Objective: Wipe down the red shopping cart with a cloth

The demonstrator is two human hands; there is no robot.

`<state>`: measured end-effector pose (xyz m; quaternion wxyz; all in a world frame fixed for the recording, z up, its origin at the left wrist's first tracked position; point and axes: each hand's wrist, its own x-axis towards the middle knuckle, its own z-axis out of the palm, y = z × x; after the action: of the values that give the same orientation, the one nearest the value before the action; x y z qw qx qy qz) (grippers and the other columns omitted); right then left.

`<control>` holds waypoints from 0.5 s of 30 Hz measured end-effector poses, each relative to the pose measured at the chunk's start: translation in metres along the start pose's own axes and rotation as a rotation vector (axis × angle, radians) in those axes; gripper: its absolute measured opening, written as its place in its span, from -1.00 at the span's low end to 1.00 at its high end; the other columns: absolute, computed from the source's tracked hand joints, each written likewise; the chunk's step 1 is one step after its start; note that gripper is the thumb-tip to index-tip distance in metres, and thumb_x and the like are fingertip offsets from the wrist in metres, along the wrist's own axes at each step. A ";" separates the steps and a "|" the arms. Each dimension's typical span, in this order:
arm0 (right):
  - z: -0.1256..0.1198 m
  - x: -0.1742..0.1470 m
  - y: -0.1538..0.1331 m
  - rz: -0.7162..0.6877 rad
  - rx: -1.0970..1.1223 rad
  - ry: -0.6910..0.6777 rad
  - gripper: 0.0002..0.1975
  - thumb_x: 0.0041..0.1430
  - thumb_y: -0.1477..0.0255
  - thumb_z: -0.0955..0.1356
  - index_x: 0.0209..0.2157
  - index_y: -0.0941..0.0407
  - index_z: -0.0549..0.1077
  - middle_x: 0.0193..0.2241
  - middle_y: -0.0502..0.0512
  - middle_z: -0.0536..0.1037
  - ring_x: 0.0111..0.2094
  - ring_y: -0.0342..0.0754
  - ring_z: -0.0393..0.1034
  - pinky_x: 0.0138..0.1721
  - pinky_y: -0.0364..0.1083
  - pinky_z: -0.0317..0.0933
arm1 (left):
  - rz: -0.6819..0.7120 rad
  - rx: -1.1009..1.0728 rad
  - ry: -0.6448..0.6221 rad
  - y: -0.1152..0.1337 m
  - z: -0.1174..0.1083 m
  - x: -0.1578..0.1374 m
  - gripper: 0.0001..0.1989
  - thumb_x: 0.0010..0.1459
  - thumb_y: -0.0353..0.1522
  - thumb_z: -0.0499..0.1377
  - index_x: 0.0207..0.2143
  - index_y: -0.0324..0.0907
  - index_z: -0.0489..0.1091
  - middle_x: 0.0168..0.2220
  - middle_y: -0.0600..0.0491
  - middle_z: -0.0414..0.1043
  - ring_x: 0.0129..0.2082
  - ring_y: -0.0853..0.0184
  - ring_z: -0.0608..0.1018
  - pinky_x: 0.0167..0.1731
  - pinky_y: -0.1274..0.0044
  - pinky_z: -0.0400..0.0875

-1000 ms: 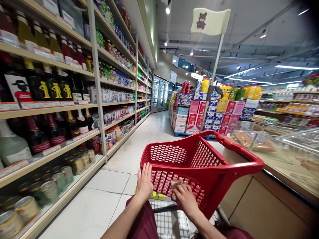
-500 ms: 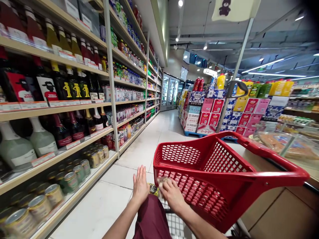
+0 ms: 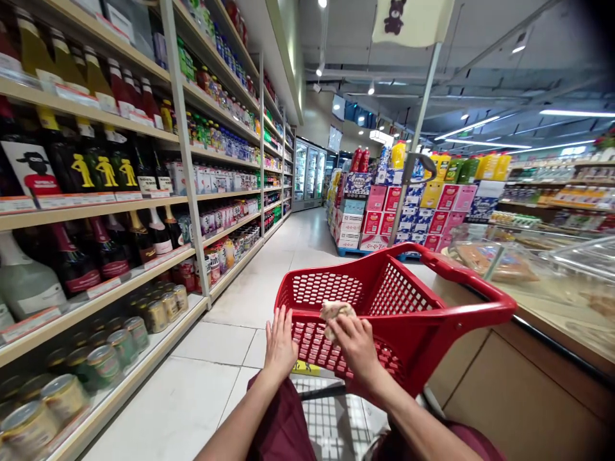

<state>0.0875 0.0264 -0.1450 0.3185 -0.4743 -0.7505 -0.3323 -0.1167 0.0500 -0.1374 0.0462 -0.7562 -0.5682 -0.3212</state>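
Observation:
In the head view a red plastic shopping cart (image 3: 446, 314) with perforated walls stands in front of me. My right hand (image 3: 358, 346) is closed on a crumpled beige cloth (image 3: 336, 312), which lies against the top rim of the near basket wall. At the near left corner of the basket is my left hand (image 3: 280, 346), its fingers stretched out and spread, holding nothing. Its fingers reach up to the rim; whether they touch it I cannot tell. Below the basket shows the cart's lower rack (image 3: 331, 416), between my knees in maroon trousers.
A long shelf (image 3: 96, 211) of bottles and cans runs along the left. Stacked drink boxes (image 3: 379, 218) on a blue pallet stand beyond the cart, near a metal pole (image 3: 418, 147). To the right is a counter (image 3: 552, 320) with clear covers. White floor tiles (image 3: 211, 349) lie between shelf and cart.
My right hand has moved up and right with the cloth, from the basket's lower left corner to the top rim. My left hand is now closer to the corner. The view has turned right.

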 end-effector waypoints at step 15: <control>-0.025 -0.022 0.044 0.115 -0.074 -0.020 -0.75 0.09 0.47 0.26 -0.16 0.03 0.41 -0.21 0.10 0.43 -0.14 0.00 0.19 -0.08 0.01 -0.10 | 0.219 0.066 -0.132 0.078 0.008 0.017 -0.23 -0.16 -0.58 -0.03 0.18 -0.22 -0.11 0.25 -0.05 -0.20 0.23 0.21 -0.19 0.15 0.20 -0.20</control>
<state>0.1400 0.0101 -0.1396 0.3117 -0.5313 -0.7125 -0.3360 -0.0416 0.0403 -0.1123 0.0685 -0.8312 -0.4945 -0.2448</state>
